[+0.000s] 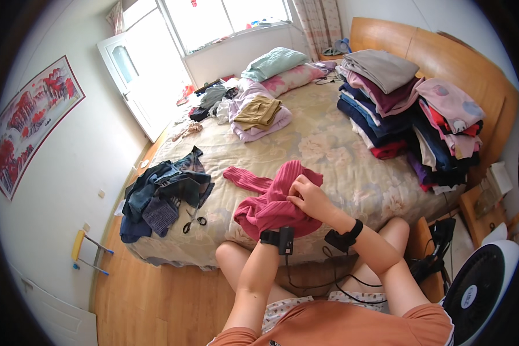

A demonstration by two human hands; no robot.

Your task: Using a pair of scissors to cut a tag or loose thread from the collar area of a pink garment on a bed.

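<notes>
A pink ribbed knit garment [277,199] lies bunched at the near edge of the bed, with one sleeve stretched toward the upper left. My right hand [305,197] pinches its fabric near the right side, thumb against fingers. My left hand is hidden inside or under the garment; only the forearm and wrist show, with a black strapped device [281,240] on the wrist. A similar device [344,238] is strapped to my right wrist. Left of the garment, scissors with black handles [194,222] rest on the bedspread beside a heap of dark clothes [168,186].
Tall stacks of folded clothes [376,108] stand by the wooden headboard [441,52]. Folded khaki trousers [258,113] lie on lilac fabric farther back. A black-and-white fan [480,294] is at my right, and cables hang across my lap. A small yellow stool [78,245] stands by the left wall.
</notes>
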